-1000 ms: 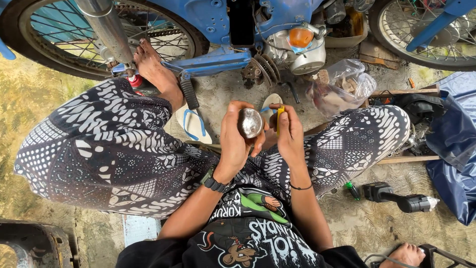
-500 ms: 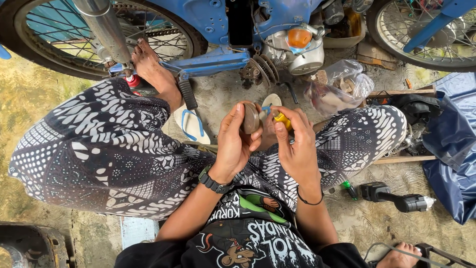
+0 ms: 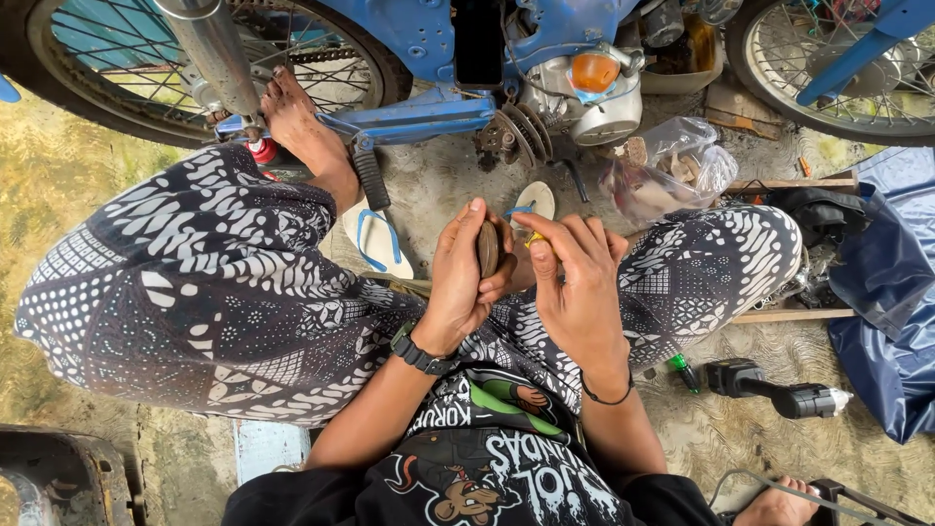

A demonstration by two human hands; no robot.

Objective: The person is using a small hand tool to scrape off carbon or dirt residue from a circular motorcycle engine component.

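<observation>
My left hand point(image 3: 466, 275) grips a small round metal part point(image 3: 488, 248), now turned edge-on and brownish. My right hand point(image 3: 579, 282) is closed around a small yellow-tipped tool point(image 3: 534, 239) pressed against that part. Both hands are raised over my lap, between my knees in black-and-white patterned trousers point(image 3: 195, 292). Ahead stands a blue motorcycle point(image 3: 429, 39) with its engine point(image 3: 584, 93) exposed.
My bare foot point(image 3: 302, 127) rests by the rear wheel point(image 3: 195, 58). Sandals point(image 3: 375, 239) lie on the ground. A clear plastic bag of parts point(image 3: 672, 175) sits right of the engine. A cordless drill point(image 3: 774, 390), a blue tarp point(image 3: 891, 292) and another person's foot point(image 3: 779, 507) are at right.
The round part has turned from face-up and shiny to edge-on. My right hand has closed in against it with the yellow tool.
</observation>
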